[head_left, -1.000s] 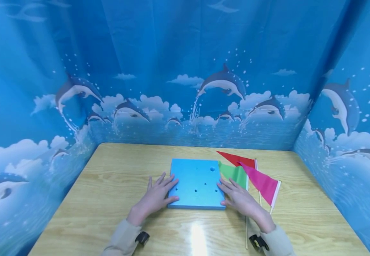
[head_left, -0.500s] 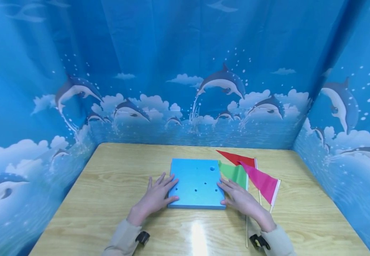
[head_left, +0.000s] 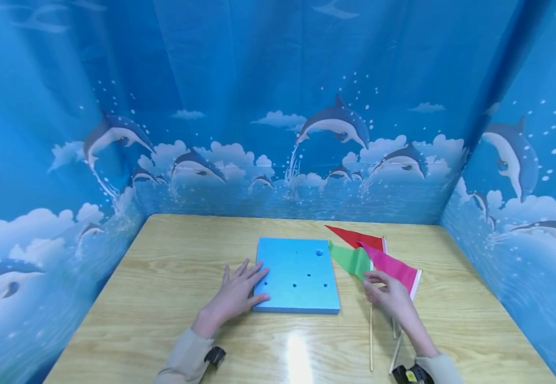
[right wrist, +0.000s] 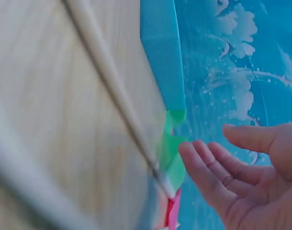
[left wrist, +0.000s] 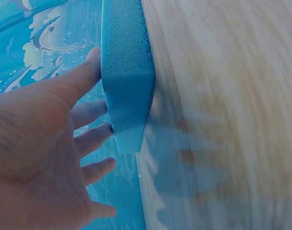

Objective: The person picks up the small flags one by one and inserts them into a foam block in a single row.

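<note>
since half a second ago my right hand [head_left: 389,296] has come off the right edge of the blue foam block [head_left: 297,274] and moved out over the flags; the block and my left hand [head_left: 233,295] have not shifted.

left hand: fingers spread and straight, palm down on the wooden table [head_left: 163,288], fingertips and thumb touching the block's left edge. the left wrist view shows the fingers [left wrist: 91,139] lying against the foam's side wall, steadying, not gripping.

right hand: hovers above the green flag [head_left: 352,260], just beside the pink flag [head_left: 393,269], fingers relaxed and slightly bent. the right wrist view shows the palm open with nothing in it, fingertips [right wrist: 194,153] close to the green cloth and the top of its stick [right wrist: 112,86]. no contact that i can confirm.

location: the three flags lie flat on the table right of the block, cloths overlapping, the red flag [head_left: 355,237] farthest back, sticks pointing toward me.

handling, my judgement: green flag is very light; the cloth is limp and would slide or fold if taken, so it gives no control. the stick is thin, stiff and smooth, likely to snap if bent. best hold is a pinch on the stick just below the cloth. the foam block is light and soft and may shift unless held down.
</note>
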Tool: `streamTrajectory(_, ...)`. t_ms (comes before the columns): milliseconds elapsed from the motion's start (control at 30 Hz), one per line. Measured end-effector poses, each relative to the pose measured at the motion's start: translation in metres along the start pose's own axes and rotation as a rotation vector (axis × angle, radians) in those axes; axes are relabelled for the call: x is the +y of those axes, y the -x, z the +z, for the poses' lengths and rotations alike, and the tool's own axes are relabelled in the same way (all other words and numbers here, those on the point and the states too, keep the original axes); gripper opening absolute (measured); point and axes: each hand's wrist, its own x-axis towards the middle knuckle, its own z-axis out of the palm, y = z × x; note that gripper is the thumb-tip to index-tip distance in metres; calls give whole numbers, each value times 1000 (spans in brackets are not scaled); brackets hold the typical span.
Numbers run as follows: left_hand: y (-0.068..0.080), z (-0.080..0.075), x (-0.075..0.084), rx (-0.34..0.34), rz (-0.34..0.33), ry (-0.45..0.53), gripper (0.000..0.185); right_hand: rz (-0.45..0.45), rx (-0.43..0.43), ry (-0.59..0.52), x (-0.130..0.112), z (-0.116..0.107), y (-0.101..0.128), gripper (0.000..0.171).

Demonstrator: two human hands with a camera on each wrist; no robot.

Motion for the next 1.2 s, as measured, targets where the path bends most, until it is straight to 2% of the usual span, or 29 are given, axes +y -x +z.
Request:
streamTrajectory(67,0,-1,0,0,2,2,68,44,-22,-70,5,-2,1,36)
streamTrajectory(133,0,-1,0,-1,0,3,68,75,-39,-86,10,-3,1,37)
streamTrajectory(233,0,-2,0,-9,-11,-1,68,95,-61,-22,14,-3,1,38)
streamTrajectory(333,0,-2,0,-12,-22,1,68,103,-71,94,15,-3,-1,38)
streamTrajectory(433,0,-1,0,-9,-21,3,68,82,-63,233,15,-3,-2,36)
streamTrajectory(567,0,-1,0,-14,-21,-3,68,34,-56,360,14,-4,-3,34)
streamTrajectory(767,1,-2,1,-20,-11,2,68,60,-64,429,14,-9,0,33)
streamTrajectory(933,1,-3,2,-27,-19,7,68,39,-63,491,14,-11,1,20)
streamTrajectory(1200,1,-4,3,-22,-17,10,68,21,-53,500,15,-10,-1,11)
